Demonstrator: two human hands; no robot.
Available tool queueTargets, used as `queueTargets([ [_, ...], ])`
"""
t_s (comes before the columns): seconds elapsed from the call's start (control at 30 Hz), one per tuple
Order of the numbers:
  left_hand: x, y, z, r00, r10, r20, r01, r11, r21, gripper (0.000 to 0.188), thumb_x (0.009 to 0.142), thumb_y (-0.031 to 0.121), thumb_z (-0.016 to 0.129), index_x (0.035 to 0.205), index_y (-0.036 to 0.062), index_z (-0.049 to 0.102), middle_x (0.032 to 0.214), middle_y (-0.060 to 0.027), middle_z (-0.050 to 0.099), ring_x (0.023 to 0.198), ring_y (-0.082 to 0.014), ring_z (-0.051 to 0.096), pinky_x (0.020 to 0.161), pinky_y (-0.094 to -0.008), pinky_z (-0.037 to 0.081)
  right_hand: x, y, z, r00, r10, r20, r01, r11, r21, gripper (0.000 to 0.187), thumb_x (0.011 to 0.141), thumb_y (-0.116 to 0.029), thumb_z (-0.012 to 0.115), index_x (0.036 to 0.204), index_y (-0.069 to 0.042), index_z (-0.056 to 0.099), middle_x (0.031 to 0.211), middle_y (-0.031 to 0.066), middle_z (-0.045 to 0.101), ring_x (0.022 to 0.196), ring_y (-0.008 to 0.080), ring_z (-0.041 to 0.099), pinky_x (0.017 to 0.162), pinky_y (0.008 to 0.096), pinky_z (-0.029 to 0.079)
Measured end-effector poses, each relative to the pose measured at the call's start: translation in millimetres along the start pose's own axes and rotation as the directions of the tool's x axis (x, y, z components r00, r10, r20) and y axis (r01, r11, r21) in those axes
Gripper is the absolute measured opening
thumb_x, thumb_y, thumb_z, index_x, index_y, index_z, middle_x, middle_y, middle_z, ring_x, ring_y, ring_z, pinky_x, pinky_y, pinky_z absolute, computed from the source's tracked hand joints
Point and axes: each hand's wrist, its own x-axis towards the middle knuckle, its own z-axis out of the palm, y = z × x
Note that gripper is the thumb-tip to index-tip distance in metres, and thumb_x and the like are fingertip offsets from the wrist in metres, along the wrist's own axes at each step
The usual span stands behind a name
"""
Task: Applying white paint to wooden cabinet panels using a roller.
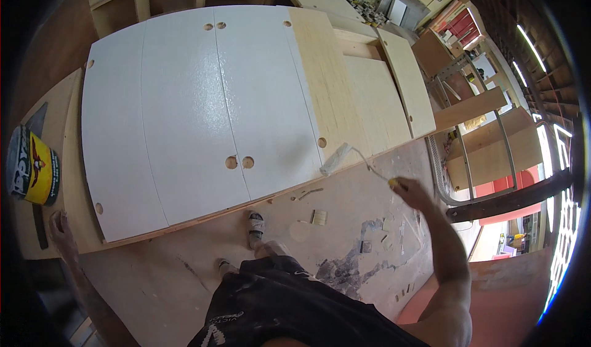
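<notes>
In my right hand (411,193) is the handle of a paint roller (337,158), and its fingers are closed around the grip. The roller's white sleeve lies at the near edge of the panels, where white meets bare wood. White paint, glossy and wet-looking in the middle, covers several cabinet door panels (178,94) with round hinge holes. Beside them on the right lies an unpainted wooden panel (329,76). My left hand (61,231) is by the near left corner of the work surface, below a yellow and black bucket (38,167). Its fingers look loosely bent and apart, with nothing visible in them.
Wooden carcasses (363,70) extend the work surface to the right. More boards and metal-framed stands (486,156) fill the right side. Scraps and a small block (319,217) lie on the paint-stained floor (289,242) near my feet. Cabinet frames (117,8) stand at the back left.
</notes>
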Motion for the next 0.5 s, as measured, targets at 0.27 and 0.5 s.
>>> queueTargets([
  [0.27,5,-10,4,1.0,-0.018,-0.007,0.018,0.996,0.087,0.032,0.1,0.025,0.057,0.119,-0.002,0.059,0.107,-0.0116,0.063,0.1,-0.0177,0.061,0.09,-0.0311,0.048,130,-113,6,0.897,-0.357,0.262,0.408,0.896,-0.173,0.037,0.092,-0.043,0.056,0.117,-0.017,0.065,0.092,0.0123,0.07,0.086,0.034,0.067,0.076,0.0456,0.052],
  [0.5,2,-43,-3,1.0,0.002,0.029,-0.003,0.999,0.041,0.033,0.101,0.024,0.057,0.121,-0.001,0.059,0.113,-0.0103,0.062,0.101,-0.0169,0.06,0.089,-0.0303,0.048,168,-66,11,0.796,-0.522,0.305,0.59,0.781,-0.205,0.041,0.089,-0.039,0.061,0.125,-0.019,0.061,0.104,0.0105,0.069,0.101,0.0271,0.064,0.082,0.0447,0.051],
])
